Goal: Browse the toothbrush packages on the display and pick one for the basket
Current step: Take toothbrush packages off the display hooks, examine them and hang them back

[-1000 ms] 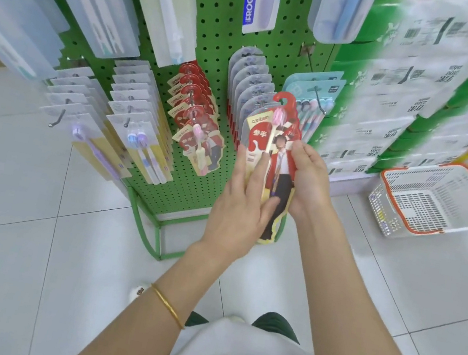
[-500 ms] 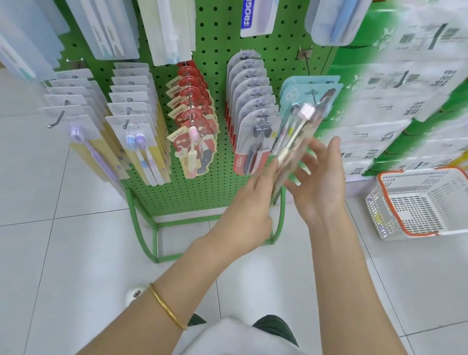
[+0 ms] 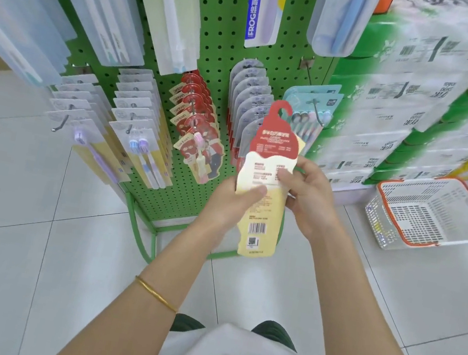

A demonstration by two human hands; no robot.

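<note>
Head view: shows one red-and-cream toothbrush package [image 3: 262, 179] off any hook and upright at centre frame, printed back and barcode toward the camera. Gripped at its 7 o'clock edge by the left hand [image 3: 231, 205], thumb laid across the card; pinched at its 3 o'clock edge by the right hand [image 3: 310, 200], thumb on the print and fingers curled behind. Sits just in front of the green pegboard display [image 3: 217, 49], with matching red packs [image 3: 198, 140] on a hook at 9 o'clock of it. Places the white, orange-rimmed basket [image 3: 376, 212] on the floor [image 3: 19, 202] at 3 o'clock, well apart from both hands. Reads as browsing under way, with one candidate out for inspection. Leaves the choice to confirm, then the carry toward 3 o'clock and the drop into the basket, not yet done.
</note>
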